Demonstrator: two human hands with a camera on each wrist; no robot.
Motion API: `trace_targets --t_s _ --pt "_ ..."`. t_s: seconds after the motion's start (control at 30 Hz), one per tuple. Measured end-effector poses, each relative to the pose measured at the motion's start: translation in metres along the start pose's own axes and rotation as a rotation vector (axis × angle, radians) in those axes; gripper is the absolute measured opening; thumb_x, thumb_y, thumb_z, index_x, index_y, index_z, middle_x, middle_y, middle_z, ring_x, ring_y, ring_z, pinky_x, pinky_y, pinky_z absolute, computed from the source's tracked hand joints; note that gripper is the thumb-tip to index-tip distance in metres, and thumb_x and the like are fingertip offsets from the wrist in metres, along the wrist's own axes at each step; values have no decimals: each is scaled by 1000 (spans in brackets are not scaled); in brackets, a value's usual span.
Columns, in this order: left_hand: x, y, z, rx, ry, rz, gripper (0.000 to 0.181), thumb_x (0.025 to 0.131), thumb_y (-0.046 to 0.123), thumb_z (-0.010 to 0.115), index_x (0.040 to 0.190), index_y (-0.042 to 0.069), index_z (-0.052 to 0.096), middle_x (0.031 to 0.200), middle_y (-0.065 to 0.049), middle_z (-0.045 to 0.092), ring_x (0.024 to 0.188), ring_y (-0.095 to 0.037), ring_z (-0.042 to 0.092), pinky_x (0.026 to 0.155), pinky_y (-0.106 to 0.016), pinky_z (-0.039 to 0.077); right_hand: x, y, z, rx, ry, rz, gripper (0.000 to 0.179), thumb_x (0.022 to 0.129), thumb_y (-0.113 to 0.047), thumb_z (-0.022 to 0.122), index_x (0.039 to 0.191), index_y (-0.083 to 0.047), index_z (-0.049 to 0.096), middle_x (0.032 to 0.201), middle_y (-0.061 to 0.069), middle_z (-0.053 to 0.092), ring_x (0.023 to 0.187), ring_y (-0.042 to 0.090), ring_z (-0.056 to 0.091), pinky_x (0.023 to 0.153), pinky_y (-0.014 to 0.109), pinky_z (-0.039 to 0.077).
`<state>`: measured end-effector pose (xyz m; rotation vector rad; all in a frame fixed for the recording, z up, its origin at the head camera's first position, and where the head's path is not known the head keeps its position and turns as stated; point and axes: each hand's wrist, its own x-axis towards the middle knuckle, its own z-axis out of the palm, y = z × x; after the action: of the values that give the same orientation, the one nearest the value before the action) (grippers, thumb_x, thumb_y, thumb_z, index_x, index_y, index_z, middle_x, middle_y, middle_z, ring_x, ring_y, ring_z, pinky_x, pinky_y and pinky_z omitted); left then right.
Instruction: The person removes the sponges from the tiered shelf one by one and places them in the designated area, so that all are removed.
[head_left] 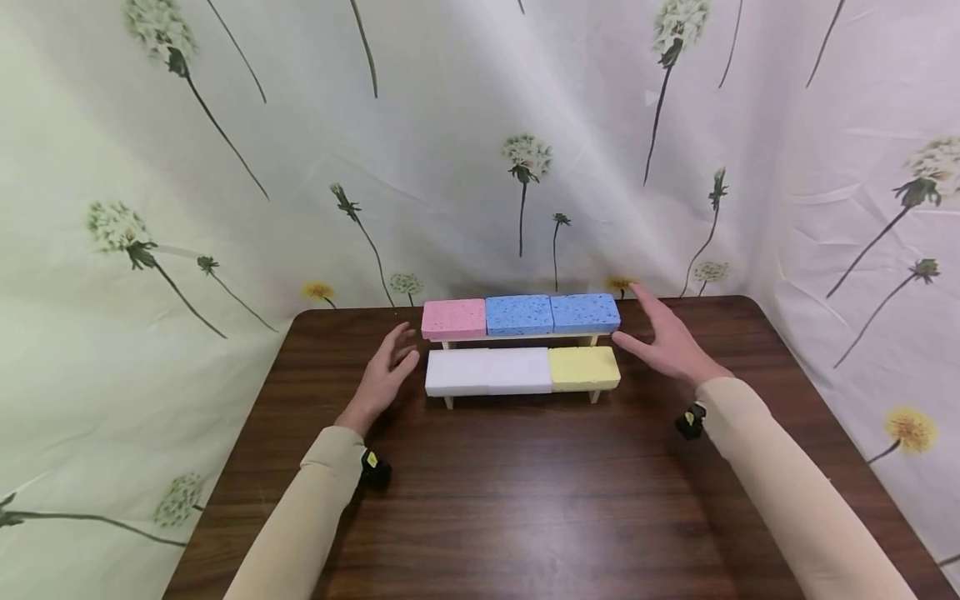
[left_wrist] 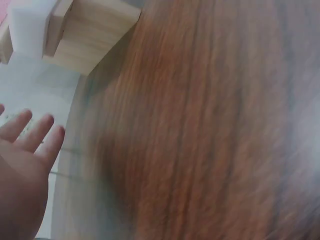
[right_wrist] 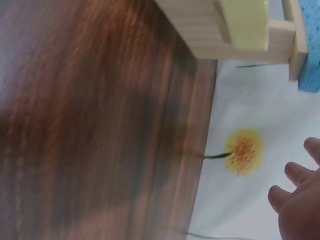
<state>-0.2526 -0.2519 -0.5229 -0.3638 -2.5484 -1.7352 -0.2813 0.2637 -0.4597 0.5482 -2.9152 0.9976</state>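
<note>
Sponges [head_left: 519, 315] partly hiding wooden rack [left_wrist: 95, 36], wrist view cropping left hand [left_wrist: 24, 175]

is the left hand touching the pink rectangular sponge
Apart; the head view shows a strip of dark brown wood-grain table between the left hand and the pink rectangular sponge.

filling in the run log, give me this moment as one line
left hand: empty, near pink block | right hand: empty, near rightmost blue block | front row: two white blocks, yellow block
</note>
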Motion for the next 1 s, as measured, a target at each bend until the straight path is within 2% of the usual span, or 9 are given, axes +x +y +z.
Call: trace_targets --t_s 0.1,0.2,0.3,0.4,0.5,0.63,0.77,1.0 --pt "-2 -1 5 -75 -53 25 64 111 8 50 167 6 21 167 -24 31 148 -48 40 122 -65 32 4 -7 1 -8 -1 -3 97 101 -56 65 171 -21 9 176 11 12 160 41 16 125 68 21" --pt "-4 -1 8 -124 -101 46 63 109 3 50 166 3 21 168 -25 29 148 -50 40 122 -61 33 8 -12 3 -5 -3 3 97 100 -57 66 171 -21 10 176 11 13 160 40 16 125 68 21" --pt "-6 -2 12 -146 -137 63 65 108 5 54 165 0 23 167 -27 28 146 -52 41 118 -45 43 11 -17 3 2 -5 11 98 99 -59 66 171 -21 11 176 11 14 160 40 16 126 67 21" --pt "-8 -4 15 -186 -166 65 69 104 6 61 163 -4 25 165 -31 30 144 -53 42 108 -27 50 14 -20 4 6 -14 28 100 98 -60 66 171 -20 11 176 13 14 160 41 16 126 67 21" --pt "-9 -7 20 -238 -187 38 75 99 3 69 161 -6 28 163 -33 31 144 -53 41 101 -19 52 16 -22 4 17 -30 58 102 97 -62 66 171 -21 9 176 14 14 160 42 16 125 68 21" --pt "-11 -10 26 -278 -199 -18 82 92 -3 76 160 -7 30 162 -32 33 146 -49 39 102 -21 52 19 -23 5 40 -56 88 104 97 -63 67 171 -20 8 175 15 15 159 42 18 125 67 22" --pt "-11 -13 29 -278 -197 -71 90 88 -5 80 162 -4 28 163 -28 34 148 -44 39 105 -24 51 22 -22 7 52 -85 89 105 95 -61 70 171 -18 11 174 16 21 157 43 23 124 68 25" --pt "-11 -14 30 -229 -196 -130 96 82 -4 87 161 3 33 162 -22 39 145 -39 46 105 -26 53 28 -24 8 49 -87 71 102 95 -51 77 169 -14 18 167 21 33 152 43 35 122 65 32"
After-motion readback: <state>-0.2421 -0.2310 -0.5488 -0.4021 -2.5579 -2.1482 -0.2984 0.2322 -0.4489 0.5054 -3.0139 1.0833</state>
